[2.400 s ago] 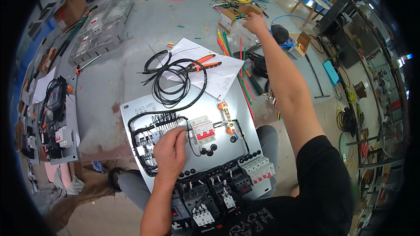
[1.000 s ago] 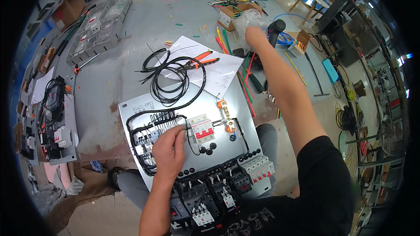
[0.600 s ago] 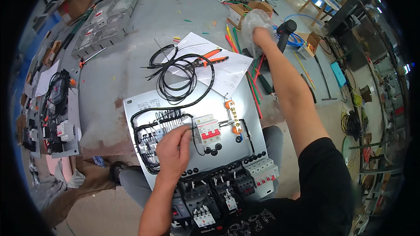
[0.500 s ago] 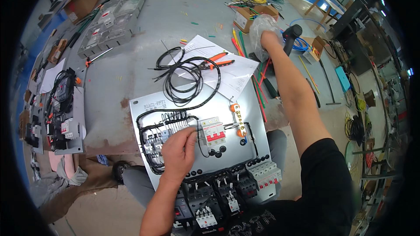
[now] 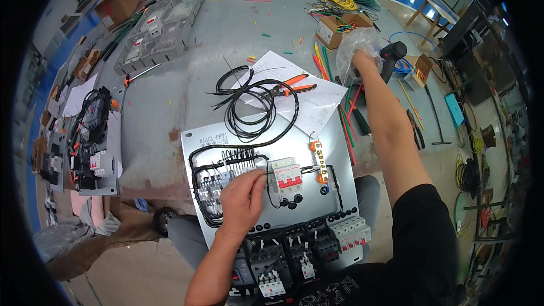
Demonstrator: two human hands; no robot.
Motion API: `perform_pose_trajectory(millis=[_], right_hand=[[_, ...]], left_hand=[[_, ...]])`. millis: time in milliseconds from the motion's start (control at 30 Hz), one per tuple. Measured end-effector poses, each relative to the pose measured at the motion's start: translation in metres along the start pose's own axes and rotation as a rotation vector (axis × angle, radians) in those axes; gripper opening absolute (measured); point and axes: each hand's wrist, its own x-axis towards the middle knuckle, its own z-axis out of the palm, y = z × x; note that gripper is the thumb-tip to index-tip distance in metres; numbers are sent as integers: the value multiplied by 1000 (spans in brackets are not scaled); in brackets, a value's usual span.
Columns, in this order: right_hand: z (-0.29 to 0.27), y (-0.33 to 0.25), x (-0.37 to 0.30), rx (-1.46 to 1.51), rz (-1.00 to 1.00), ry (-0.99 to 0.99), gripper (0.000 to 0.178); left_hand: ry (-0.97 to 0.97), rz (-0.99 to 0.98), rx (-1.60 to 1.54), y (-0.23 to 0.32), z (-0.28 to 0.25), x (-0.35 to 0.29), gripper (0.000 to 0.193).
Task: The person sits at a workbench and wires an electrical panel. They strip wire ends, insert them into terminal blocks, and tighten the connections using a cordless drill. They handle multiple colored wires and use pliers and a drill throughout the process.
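Observation:
On a metal mounting plate [image 5: 226, 130] leaning over my lap, my left hand [image 5: 242, 199] is closed in a pinch on a thin black wire [image 5: 270, 191], just left of a white breaker with red levers [image 5: 288, 175]. A row of grey terminal blocks [image 5: 209, 187] lies left of that hand, partly covered by it. My right arm stretches far to the right, and my right hand [image 5: 362, 59] reaches into a clear plastic bag [image 5: 352, 45]; its fingers are hidden. Beside the bag stands a black-handled tool [image 5: 391, 59]. A brass terminal bar with orange insulators [image 5: 321, 161] sits right of the breaker.
Coiled black cable [image 5: 249, 107] and orange-handled pliers [image 5: 289, 86] rest on paper sheets [image 5: 323, 107]. Coloured tubes [image 5: 347, 124] lie right of the plate. Behind the bag stands a cardboard box [image 5: 334, 31]. Another wired assembly [image 5: 96, 141] is at the left, near another person's leg [image 5: 107, 238].
The whole view has shifted, so the scene sits slightly further right and lower. My left hand keeps its pinch beside the breaker; my right hand stays in the bag.

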Motion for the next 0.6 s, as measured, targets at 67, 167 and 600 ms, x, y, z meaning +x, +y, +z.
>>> perform_pose_trajectory(millis=[67, 167, 600], right_hand=[[1, 3, 1, -10, 13, 28, 48], [-2, 2, 1, -127, -19, -118, 50], [-34, -6, -54, -13, -443, 165, 22]], left_hand=[[2, 13, -7, -1, 2, 1, 11], [3, 6, -7, -1, 2, 1, 11], [-21, -19, 21, -2, 4, -1, 18]])
